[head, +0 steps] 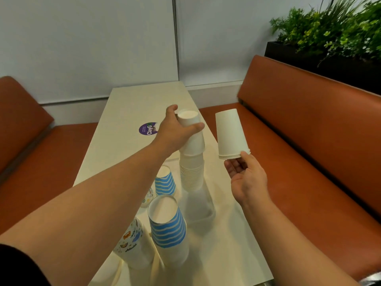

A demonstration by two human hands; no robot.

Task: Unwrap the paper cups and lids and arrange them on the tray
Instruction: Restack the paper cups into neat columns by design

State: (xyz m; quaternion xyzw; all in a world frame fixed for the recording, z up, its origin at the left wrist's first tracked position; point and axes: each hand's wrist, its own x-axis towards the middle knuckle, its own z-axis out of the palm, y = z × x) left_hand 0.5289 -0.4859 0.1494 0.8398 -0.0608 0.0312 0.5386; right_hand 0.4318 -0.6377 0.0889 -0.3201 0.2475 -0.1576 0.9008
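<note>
A tall stack of plain white paper cups stands upside down on the cream table, its lower part still in clear plastic wrap. My left hand grips the top cups of that stack from the left. My right hand holds a few nested white cups upside down by their rims, in the air to the right of the stack. Nearer to me stand a blue-striped cup stack, a second blue-striped stack and a patterned cup stack.
The narrow cream table carries a round purple sticker. Orange-brown benches run along both sides, the right bench under a dark planter with green plants. A pale wall closes the far end.
</note>
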